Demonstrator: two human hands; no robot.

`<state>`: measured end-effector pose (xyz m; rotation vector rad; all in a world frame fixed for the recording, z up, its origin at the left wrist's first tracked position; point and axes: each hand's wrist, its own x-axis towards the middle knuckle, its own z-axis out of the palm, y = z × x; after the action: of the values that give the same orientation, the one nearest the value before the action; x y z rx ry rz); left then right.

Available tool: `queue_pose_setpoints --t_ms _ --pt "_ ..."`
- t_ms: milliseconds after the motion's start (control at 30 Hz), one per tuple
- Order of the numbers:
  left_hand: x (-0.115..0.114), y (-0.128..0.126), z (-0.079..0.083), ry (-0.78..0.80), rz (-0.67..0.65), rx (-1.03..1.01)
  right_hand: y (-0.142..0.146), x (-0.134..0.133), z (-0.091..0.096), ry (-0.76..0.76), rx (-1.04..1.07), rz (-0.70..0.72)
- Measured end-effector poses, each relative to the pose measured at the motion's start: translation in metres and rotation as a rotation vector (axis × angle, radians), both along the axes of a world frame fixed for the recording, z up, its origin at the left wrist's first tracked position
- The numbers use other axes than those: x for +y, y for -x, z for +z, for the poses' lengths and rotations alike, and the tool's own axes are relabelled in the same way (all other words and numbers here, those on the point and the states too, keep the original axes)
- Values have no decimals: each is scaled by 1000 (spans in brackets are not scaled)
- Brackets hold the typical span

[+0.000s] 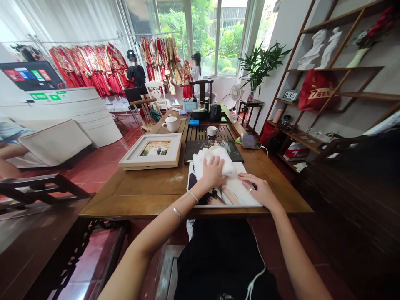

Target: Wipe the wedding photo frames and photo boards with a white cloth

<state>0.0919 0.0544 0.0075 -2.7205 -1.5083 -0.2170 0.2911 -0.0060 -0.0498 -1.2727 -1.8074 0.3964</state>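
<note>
My left hand [214,171] presses down on a bunched white cloth [229,160], its bent fingers closed over the cloth. Under the cloth lies a flat, glossy picture panel [231,198] with a pale and dark printed image, close to the table's front edge. My right hand [258,189] rests on the panel's right side, fingers stretched out and apart, a ring on one of them. Behind the panel is a dark board with a floral pattern [234,151], partly covered by the cloth. A pale framed photo [151,152] lies to the left.
On the wooden table [134,193] stand a lidded white cup [171,123], a small white cup [211,131], a blue box [193,122] and a dark kettle [215,111]. A phone with a cable [250,141] lies right. Two people stand near red garments [90,68].
</note>
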Motion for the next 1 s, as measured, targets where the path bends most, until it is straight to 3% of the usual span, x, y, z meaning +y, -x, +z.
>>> queue_pose_setpoints --t_ms 133,300,467,600,767,1000 --pt "-20 3 0 8 -45 12 1 1 0 -9 0 -7" --pt "-63 0 1 27 -70 -3 -1 2 -1 -13 8 6" --pt "-108 -19 1 69 4 50 -3 2 -1 16 7 13" --pt "-130 -38 -6 17 41 68 -5 1 -2 38 45 40" --pt "-125 -50 -5 41 70 64 -7 2 -1 40 48 63" --pt "-81 -44 8 85 80 131 -5 0 1 14 4 84"
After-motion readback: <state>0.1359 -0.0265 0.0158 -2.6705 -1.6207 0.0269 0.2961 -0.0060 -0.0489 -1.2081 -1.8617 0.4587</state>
